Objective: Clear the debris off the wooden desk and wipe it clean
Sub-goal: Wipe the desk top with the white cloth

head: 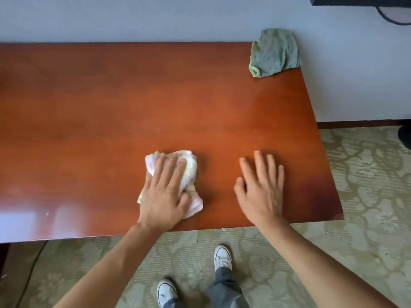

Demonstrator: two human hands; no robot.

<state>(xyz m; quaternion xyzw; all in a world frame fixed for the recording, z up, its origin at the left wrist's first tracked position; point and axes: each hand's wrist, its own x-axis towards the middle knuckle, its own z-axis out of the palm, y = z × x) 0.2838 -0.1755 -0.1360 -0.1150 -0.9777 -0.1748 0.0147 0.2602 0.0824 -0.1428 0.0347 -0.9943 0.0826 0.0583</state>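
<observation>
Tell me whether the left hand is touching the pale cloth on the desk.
Touching. The head view shows the left hand pressed flat on the pale cloth, its fingers spread over it on the desk.

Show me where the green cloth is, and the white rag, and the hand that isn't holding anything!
green cloth point(273, 53): head view, middle of the crumpled fabric.
white rag point(191, 170): head view, bare part right of the fingers.
right hand point(261, 190): head view, back of the hand.

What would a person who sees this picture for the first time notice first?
First, the two hands on the near part of the wooden desk: the left hand presses a pale cloth flat, and the right hand lies open beside it. Then the green cloth, crumpled at the far right corner.
</observation>
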